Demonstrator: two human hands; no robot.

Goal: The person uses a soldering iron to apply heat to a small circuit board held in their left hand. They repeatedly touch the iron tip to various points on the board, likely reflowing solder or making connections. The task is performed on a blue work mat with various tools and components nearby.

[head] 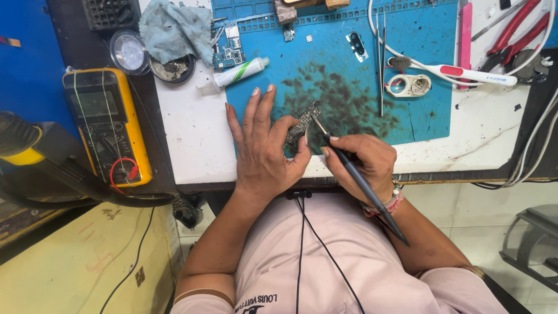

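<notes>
1. Left hand (261,154): it lies palm down at the near edge of the blue work mat (430,46). The thumb and a curled finger pinch the small dark circuit board (303,123); the remaining fingers are spread flat and point far.
2. Right hand (363,163): it is closed in a pen grip around the slim dark soldering iron (360,180). The tip of the iron touches the right edge of the circuit board; the handle runs near and right, past the wrist.
3. Circuit board position: it sits between the two hands, over the dark-stained part of the mat, close to the near edge of the white table (186,134).
4. Packages and labels:
   - A white tube with green stripes (241,72) lies far left of the hands, at the left border of the mat.
   - A yellow multimeter (107,125) lies at far left, off the table top.
   - A white toothbrush with a red grip (459,72) lies at far right.
   - A round clear lid (129,52) lies beside a grey-blue cloth (174,29).
5. Open room: the mat centre, far of the hands, carries only stains. Tweezers (381,64) bound it on the right.
</notes>
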